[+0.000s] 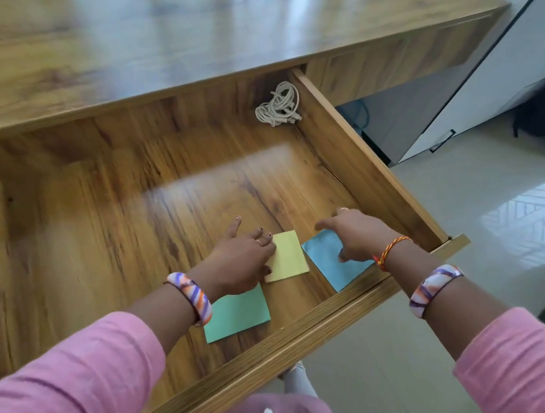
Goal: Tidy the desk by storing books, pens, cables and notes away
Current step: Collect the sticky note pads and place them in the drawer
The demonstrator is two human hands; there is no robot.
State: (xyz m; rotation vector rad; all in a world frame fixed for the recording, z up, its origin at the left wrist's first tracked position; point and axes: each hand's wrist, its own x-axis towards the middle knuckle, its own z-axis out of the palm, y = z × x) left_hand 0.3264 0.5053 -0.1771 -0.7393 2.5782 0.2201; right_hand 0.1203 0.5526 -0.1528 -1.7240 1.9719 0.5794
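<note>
Materials and finishes: open drawer and surroundings

Tabletop [144, 51]: wood-grain laminate, glossy, strong glare. Drawer [359, 149]: same wood grain, smooth, semi-gloss floor. Yellow note [288, 255], blue note [330, 261], green note [239, 315]: matt paper. Cable bundle [278, 105]: off-white, smooth plastic sheath. Sleeves [65, 399]: pink knit cloth, matt. Bangles [191, 295]: glossy, striped. Floor [469, 218]: polished tile.

- The yellow note [287, 255] was pale yellow.
- The blue note [330, 262] was sky blue.
- The green note [239, 313] was mint green.
- The cable [278, 105] was off-white.
- The drawer [353, 149] and the desk [111, 55] showed warm brown wood grain with dark streaks.
- The sleeves [65, 393] were pink.
- The bangles [193, 297] were white, striped purple and orange.
- The wrist thread [392, 249] was orange and red.
- The floor [484, 199] was glossy cream.
</note>
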